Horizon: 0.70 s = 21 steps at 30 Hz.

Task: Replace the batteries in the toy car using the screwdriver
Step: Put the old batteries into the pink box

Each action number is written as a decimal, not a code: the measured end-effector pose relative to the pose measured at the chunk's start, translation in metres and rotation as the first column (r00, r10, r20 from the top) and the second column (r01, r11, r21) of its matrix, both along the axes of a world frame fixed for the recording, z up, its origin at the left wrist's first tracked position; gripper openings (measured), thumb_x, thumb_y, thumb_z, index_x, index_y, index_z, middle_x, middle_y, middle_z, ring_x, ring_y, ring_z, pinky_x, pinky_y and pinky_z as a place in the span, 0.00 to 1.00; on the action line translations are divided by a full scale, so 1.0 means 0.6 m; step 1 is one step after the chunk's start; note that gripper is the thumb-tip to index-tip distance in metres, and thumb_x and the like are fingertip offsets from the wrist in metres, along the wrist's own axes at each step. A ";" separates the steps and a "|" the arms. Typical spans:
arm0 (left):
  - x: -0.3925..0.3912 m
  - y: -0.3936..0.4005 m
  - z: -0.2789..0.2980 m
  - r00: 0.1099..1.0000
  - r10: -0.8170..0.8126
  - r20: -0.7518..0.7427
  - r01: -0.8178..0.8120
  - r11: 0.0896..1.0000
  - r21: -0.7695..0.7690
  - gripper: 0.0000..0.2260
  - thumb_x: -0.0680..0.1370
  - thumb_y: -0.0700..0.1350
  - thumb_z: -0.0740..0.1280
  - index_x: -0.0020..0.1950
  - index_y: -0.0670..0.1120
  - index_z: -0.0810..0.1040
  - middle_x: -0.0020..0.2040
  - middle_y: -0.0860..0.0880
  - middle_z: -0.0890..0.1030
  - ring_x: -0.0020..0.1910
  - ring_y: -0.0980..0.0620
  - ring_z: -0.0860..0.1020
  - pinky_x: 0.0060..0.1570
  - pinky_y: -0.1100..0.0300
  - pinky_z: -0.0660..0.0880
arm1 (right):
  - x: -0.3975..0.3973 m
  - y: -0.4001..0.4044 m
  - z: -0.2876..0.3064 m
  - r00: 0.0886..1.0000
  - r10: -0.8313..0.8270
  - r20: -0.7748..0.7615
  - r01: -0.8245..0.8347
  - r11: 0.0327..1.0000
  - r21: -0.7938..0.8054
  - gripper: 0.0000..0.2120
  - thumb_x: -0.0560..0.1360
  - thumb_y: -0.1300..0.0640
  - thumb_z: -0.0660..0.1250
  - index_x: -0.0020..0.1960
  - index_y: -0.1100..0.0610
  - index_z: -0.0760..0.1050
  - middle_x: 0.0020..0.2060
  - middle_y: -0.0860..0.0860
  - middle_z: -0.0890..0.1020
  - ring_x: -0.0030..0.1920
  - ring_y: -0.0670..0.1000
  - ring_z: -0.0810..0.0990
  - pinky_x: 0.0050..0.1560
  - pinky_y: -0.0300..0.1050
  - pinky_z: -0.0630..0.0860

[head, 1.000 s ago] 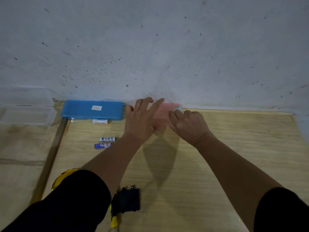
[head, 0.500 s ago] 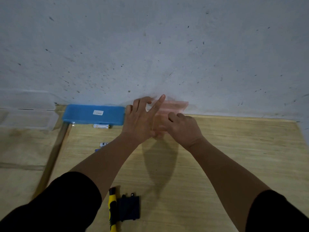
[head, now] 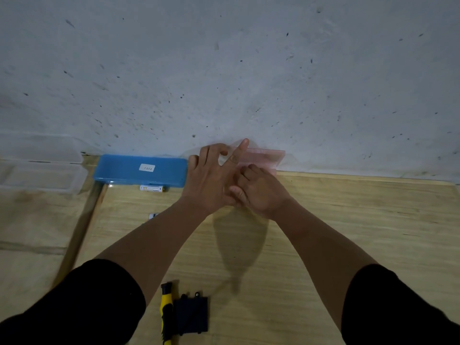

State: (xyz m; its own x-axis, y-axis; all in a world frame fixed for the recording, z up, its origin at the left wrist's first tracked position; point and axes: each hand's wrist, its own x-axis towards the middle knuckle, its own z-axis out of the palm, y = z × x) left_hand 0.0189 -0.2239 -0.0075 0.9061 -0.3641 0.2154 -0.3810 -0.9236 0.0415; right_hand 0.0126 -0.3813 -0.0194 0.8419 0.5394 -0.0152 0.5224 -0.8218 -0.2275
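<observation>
A translucent pink box (head: 267, 157) stands against the wall at the table's back edge, its lid tilted up. My left hand (head: 211, 176) holds that lid, index finger stretched along it. My right hand (head: 260, 191) is beside the left, fingers curled down into the box; what they touch is hidden. One white battery (head: 151, 188) lies in front of the blue case (head: 139, 170). A second battery (head: 152, 215) peeks out beside my left forearm. A yellow-and-black screwdriver (head: 166, 312) and a dark battery cover (head: 192, 316) lie near the front edge. No toy car is in view.
The wooden tabletop (head: 361, 232) ends at a speckled grey wall (head: 249, 70). Clear plastic containers (head: 37, 170) sit off the table's left side, beyond a wooden strip (head: 82, 230). My black sleeves fill the bottom corners.
The pink box's lid has been lifted by my left hand. My right hand, which held a small white item at the box, has curled its fingers into the box.
</observation>
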 end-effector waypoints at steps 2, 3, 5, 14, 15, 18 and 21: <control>0.000 0.000 -0.003 1.000 0.005 0.002 -0.005 1.000 0.002 0.58 0.52 0.64 0.76 0.76 0.54 0.51 0.57 0.41 0.72 0.52 0.46 0.65 0.45 0.50 0.69 | -0.005 0.005 -0.010 1.000 -0.002 0.023 0.001 0.999 0.036 0.32 0.78 0.42 0.43 0.57 0.63 0.77 0.52 0.60 0.80 0.53 0.60 0.76 0.55 0.54 0.73; 0.000 0.001 -0.003 1.000 0.008 -0.001 -0.008 1.000 0.005 0.57 0.53 0.63 0.76 0.76 0.54 0.50 0.57 0.41 0.72 0.52 0.46 0.66 0.45 0.50 0.69 | -0.006 0.005 -0.015 0.999 -0.009 0.049 0.006 0.999 0.048 0.30 0.79 0.44 0.45 0.56 0.63 0.78 0.50 0.60 0.80 0.52 0.59 0.76 0.54 0.54 0.74; -0.001 0.000 -0.002 1.000 0.009 -0.005 -0.009 1.000 0.004 0.57 0.54 0.63 0.76 0.76 0.55 0.49 0.58 0.42 0.72 0.52 0.46 0.66 0.45 0.51 0.68 | -0.008 0.003 -0.022 0.994 -0.020 0.106 0.011 0.997 0.082 0.25 0.79 0.48 0.49 0.52 0.63 0.78 0.48 0.59 0.79 0.51 0.58 0.76 0.52 0.53 0.76; -0.004 -0.001 0.007 0.998 0.010 -0.054 -0.009 1.000 0.017 0.60 0.52 0.68 0.76 0.76 0.56 0.47 0.59 0.43 0.70 0.53 0.47 0.62 0.46 0.51 0.65 | -0.042 -0.043 -0.024 0.963 -0.020 0.269 -0.008 0.995 0.101 0.20 0.78 0.50 0.53 0.58 0.59 0.76 0.56 0.57 0.79 0.59 0.55 0.70 0.56 0.56 0.71; -0.006 -0.002 0.008 0.998 0.012 -0.066 -0.011 1.000 0.019 0.60 0.52 0.68 0.75 0.75 0.57 0.46 0.60 0.43 0.69 0.53 0.47 0.62 0.47 0.51 0.64 | -0.049 -0.051 -0.021 0.940 -0.060 0.335 0.037 0.996 0.076 0.20 0.78 0.49 0.53 0.62 0.58 0.73 0.60 0.58 0.77 0.63 0.56 0.69 0.59 0.56 0.69; -0.013 -0.002 0.012 0.996 0.026 -0.089 -0.028 0.999 -0.024 0.58 0.53 0.67 0.76 0.74 0.61 0.46 0.63 0.44 0.68 0.57 0.48 0.61 0.49 0.50 0.65 | -0.063 -0.068 0.000 0.863 -0.182 0.471 0.170 0.983 0.069 0.21 0.77 0.49 0.53 0.68 0.53 0.64 0.68 0.58 0.70 0.68 0.58 0.63 0.64 0.59 0.61; -0.022 -0.003 0.011 0.998 0.028 -0.061 -0.033 0.997 -0.073 0.52 0.54 0.65 0.77 0.72 0.63 0.53 0.66 0.44 0.68 0.62 0.46 0.62 0.51 0.48 0.67 | -0.069 -0.074 0.019 0.840 -0.235 0.490 0.209 0.972 0.107 0.22 0.77 0.50 0.54 0.69 0.53 0.63 0.70 0.57 0.63 0.71 0.57 0.61 0.68 0.59 0.58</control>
State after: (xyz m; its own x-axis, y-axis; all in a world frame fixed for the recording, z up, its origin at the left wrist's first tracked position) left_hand 0.0057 -0.2256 -0.0008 0.9287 -0.3212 0.1852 -0.3474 -0.9284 0.1318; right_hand -0.0286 -0.4259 -0.0079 0.8272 0.3266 0.4573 0.3811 -0.9241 -0.0292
